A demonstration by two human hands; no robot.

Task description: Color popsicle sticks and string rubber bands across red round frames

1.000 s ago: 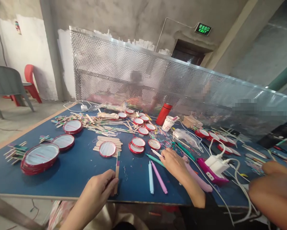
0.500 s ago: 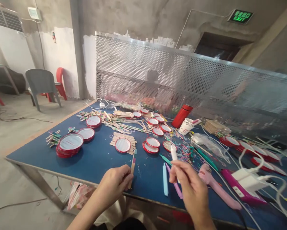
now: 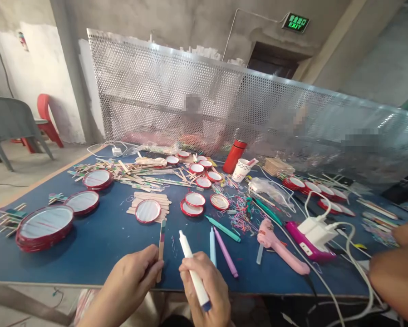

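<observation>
Pinched in my left hand (image 3: 134, 281) is a wooden craft stick (image 3: 161, 247), held upright, with green and purple colouring on its upper part. My right hand (image 3: 207, 284) grips a white marker (image 3: 192, 268) with a dark blue end; its tip points up and away, to the right of the stick. Just beyond my right hand lie a light blue marker (image 3: 213, 247), a purple marker (image 3: 226, 252) and a teal marker (image 3: 223, 228). A round red-rimmed disc (image 3: 148, 211) rests on a row of plain craft sticks (image 3: 161, 200) beyond my left hand.
Stacked red-rimmed discs (image 3: 45, 227) stand at left. A pink glue gun (image 3: 282, 250), a magenta power strip (image 3: 309, 243) with white cables and another person's arm (image 3: 399, 277) are at right. A red bottle (image 3: 234, 156) and paper cup (image 3: 242, 170) stand before a perforated metal panel (image 3: 163, 91).
My right hand has come left and down with the white marker, closer to the stick. The view has turned rightward, and another person's arm now shows at right.
</observation>
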